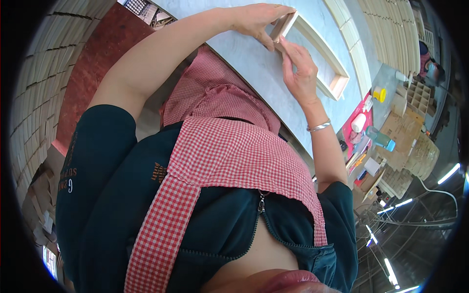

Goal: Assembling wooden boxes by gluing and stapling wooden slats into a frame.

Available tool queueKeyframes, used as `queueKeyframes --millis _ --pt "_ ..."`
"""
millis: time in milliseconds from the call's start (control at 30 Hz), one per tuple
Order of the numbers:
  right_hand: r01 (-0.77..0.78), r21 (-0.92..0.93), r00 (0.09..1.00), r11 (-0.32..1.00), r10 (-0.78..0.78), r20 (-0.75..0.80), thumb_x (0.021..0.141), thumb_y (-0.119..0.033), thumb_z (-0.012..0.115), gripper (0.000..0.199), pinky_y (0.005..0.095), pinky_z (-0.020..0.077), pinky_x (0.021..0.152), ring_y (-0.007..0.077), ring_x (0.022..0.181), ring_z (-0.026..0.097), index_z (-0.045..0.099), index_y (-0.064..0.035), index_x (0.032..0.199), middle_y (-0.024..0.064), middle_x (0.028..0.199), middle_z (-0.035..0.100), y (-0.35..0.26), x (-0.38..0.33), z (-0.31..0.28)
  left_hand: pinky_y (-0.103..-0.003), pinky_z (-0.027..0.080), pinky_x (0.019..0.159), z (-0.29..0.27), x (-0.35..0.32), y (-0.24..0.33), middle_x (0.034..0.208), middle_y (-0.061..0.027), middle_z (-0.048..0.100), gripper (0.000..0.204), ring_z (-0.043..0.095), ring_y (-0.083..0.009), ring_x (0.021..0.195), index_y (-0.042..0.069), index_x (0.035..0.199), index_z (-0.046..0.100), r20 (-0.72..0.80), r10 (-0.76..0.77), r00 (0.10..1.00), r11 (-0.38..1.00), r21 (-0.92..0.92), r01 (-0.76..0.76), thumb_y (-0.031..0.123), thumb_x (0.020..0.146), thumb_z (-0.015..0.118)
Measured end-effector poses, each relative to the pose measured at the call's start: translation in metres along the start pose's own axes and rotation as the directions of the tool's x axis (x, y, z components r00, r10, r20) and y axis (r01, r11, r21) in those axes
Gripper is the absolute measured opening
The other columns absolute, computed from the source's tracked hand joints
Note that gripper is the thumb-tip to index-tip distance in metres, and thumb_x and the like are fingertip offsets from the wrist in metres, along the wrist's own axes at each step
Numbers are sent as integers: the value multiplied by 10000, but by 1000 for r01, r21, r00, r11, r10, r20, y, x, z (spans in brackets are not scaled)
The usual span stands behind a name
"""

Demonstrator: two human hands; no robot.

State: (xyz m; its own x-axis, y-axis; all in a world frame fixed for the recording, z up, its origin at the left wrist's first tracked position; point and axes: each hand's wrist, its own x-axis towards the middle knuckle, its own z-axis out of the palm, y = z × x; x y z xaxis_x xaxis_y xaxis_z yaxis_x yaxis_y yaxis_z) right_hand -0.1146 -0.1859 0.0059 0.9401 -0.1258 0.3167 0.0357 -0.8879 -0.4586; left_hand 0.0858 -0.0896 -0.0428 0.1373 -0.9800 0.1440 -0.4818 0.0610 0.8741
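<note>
A rectangular frame of pale wood (339, 84) lies on the grey-white tabletop (254, 61), its long sides running away to the right. My left hand (259, 23) holds the short left end, with fingers along the far corner and the thumb at the near one. At that near corner my right hand (300, 66) has its fingers bent and the fingertips pressed against the wood. Whether a small thing sits under those fingertips is hidden. A silver bangle (319, 127) is on my right wrist.
Pale wooden strips (352, 41) lie in a row beyond the frame, with stacked strips (393, 34) behind. To the right are a yellow tub (379, 94), a bottle with a blue cap (381, 138), a compartmented box (419, 97) and cardboard (398, 129). More stacked wood (36, 97) stands left.
</note>
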Motion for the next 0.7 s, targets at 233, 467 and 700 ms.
queueKeyframes --millis 233,467,700 --pt "21 -15 1000 1000 -21 -22 850 87 620 417 276 517 807 199 895 632 693 -77 1226 64 1098 667 0 -4 1 -367 522 898 11 -4 -13 1187 -114 635 1107 623 -275 958 82 1510 364 -151 84 985 992 111 -68 247 580 942" --pt "-12 -41 1000 999 12 -16 805 36 657 473 334 478 913 235 979 596 661 -114 1254 60 1164 630 5 -9 3 -337 521 836 8 -4 -7 1088 -115 660 1057 615 -249 896 65 1494 392 -150 73 986 990 127 -54 248 607 936" --pt "-31 -181 954 983 -25 -298 768 -97 748 571 380 424 998 267 1109 541 607 -120 1322 80 1296 561 -6 -18 -37 -283 490 693 4 -6 21 958 -125 663 805 577 -194 759 -21 1341 547 -131 -143 981 989 -62 136 360 711 873"
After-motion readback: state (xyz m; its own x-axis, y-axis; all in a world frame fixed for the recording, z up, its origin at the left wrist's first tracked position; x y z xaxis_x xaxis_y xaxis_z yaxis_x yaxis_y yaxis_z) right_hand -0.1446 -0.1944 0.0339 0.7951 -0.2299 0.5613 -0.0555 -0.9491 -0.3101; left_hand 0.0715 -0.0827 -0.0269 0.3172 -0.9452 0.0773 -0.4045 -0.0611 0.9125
